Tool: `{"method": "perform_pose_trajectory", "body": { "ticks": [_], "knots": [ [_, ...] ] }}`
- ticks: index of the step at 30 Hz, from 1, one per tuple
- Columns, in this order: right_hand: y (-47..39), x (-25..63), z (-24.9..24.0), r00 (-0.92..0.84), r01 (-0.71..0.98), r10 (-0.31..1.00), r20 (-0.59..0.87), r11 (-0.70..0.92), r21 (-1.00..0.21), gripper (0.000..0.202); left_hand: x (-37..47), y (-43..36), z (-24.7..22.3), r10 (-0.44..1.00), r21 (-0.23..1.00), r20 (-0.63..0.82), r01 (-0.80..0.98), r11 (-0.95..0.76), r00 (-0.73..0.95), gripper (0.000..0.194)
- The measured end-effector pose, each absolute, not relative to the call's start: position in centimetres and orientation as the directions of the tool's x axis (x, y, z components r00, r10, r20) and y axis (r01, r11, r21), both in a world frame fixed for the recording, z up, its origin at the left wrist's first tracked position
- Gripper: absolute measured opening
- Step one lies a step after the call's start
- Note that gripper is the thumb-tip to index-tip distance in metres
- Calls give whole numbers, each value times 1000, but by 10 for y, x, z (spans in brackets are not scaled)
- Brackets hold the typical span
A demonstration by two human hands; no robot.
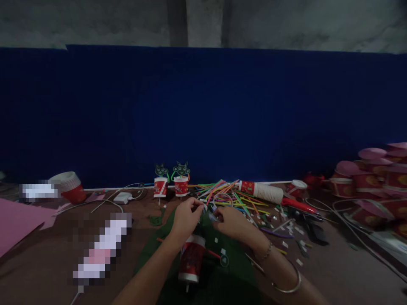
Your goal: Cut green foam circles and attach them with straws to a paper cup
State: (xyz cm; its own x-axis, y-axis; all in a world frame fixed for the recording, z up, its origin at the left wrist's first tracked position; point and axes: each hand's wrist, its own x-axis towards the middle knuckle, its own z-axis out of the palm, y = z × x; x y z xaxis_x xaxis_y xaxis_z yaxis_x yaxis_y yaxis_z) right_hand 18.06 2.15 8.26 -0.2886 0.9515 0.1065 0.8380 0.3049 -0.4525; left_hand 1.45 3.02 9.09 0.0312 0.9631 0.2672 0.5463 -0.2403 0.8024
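My left hand point(187, 216) is closed in a pinch above the green sheet point(237, 271); a small whitish bit shows at its fingertips. Close by on the right, my right hand point(233, 222) has its fingers curled together around something pale and bluish, too small to name. Below them a red paper cup point(191, 260) with white ends lies on the sheet, a thin stick poking out of its near end. A red straw with a round green piece point(224, 260) extends to its right. Behind the hands lies a loose pile of coloured straws point(241, 201).
Two red cups with cat-like figures point(181, 184) stand at the back. Cup stacks lie at left point(70, 186) and right point(265, 192). Red-handled scissors point(299, 205), white scraps and cables are at right, near many pink-topped cups point(352, 180). Pink paper point(19, 224) lies left.
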Motion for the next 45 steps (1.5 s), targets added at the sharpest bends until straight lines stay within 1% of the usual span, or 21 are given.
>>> {"method": "perform_pose_trajectory", "body": {
  "ticks": [2, 6, 8, 14, 17, 21, 23, 24, 26, 28, 29, 30, 32, 34, 36, 38, 39, 41, 43, 44, 45],
  "knots": [
    [23, 182, 83, -282, 859, 957, 72, 285, -425, 15, 14, 30, 92, 962, 788, 271, 569, -235, 22, 12],
    [24, 185, 86, -361, 840, 932, 25, 336, -425, 20, 14, 29, 92, 960, 763, 276, 598, -244, 39, 11],
    [24, 188, 87, -312, 885, 950, 17, 298, -358, 21, 13, 30, 93, 963, 758, 266, 608, -236, 42, 12],
    [32, 210, 83, -102, 994, 991, -90, 98, -41, 25, 6, 29, 100, 973, 716, 223, 666, -208, 64, 12],
    [37, 219, 73, -49, 998, 991, -128, 52, 19, 29, 5, 29, 102, 973, 665, 200, 713, -221, 115, 11],
    [40, 220, 68, -9, 999, 994, -109, 13, 31, 28, 3, 32, 100, 971, 644, 199, 729, -233, 136, 10],
    [39, 214, 71, -15, 1000, 999, -45, 14, -25, 23, 3, 33, 98, 967, 670, 209, 698, -252, 149, 10],
    [39, 209, 72, -41, 994, 999, 2, 41, -98, 20, 2, 34, 96, 963, 693, 217, 670, -266, 158, 11],
    [39, 196, 74, -137, 910, 985, 105, 167, -379, 17, 3, 35, 93, 955, 739, 236, 604, -298, 182, 13],
    [40, 182, 72, -273, 633, 946, 175, 313, -708, 15, 3, 36, 91, 944, 768, 249, 548, -330, 217, 13],
    [40, 175, 70, -293, 474, 940, 176, 303, -827, 16, 4, 35, 91, 939, 774, 255, 534, -341, 231, 12],
    [40, 169, 68, -274, 360, 947, 169, 264, -895, 16, 5, 35, 91, 936, 776, 259, 526, -349, 239, 10],
    [39, 162, 62, -227, 201, 962, 152, 199, -959, 12, 7, 33, 92, 935, 778, 257, 522, -349, 243, 8],
    [40, 160, 58, -221, 117, 967, 126, 155, -981, 10, 9, 33, 93, 938, 787, 245, 514, -340, 246, 7],
    [41, 160, 55, -234, 75, 965, 116, 137, -988, 10, 8, 33, 93, 941, 802, 225, 501, -327, 254, 8],
    [43, 162, 52, -223, 70, 969, 106, 125, -990, 12, 5, 35, 92, 951, 785, 208, 540, -303, 231, 17],
    [44, 162, 51, -209, 77, 973, 98, 116, -990, 12, 3, 35, 91, 960, 751, 198, 598, -279, 199, 26],
    [47, 162, 47, -172, 93, 982, 79, 96, -991, 13, -4, 37, 88, 980, 609, 163, 769, -194, 118, 42],
    [51, 162, 43, -136, 103, 988, 76, 91, -990, 13, -10, 38, 83, 996, 445, 50, 891, -91, 77, 47],
    [53, 163, 41, -122, 105, 989, 83, 96, -990, 12, -13, 38, 80, 998, 395, -24, 917, -50, 65, 48],
    [54, 163, 39, -114, 106, 989, 91, 103, -989, 12, -15, 39, 77, 995, 394, -69, 918, -44, 77, 51]
  ]
}}
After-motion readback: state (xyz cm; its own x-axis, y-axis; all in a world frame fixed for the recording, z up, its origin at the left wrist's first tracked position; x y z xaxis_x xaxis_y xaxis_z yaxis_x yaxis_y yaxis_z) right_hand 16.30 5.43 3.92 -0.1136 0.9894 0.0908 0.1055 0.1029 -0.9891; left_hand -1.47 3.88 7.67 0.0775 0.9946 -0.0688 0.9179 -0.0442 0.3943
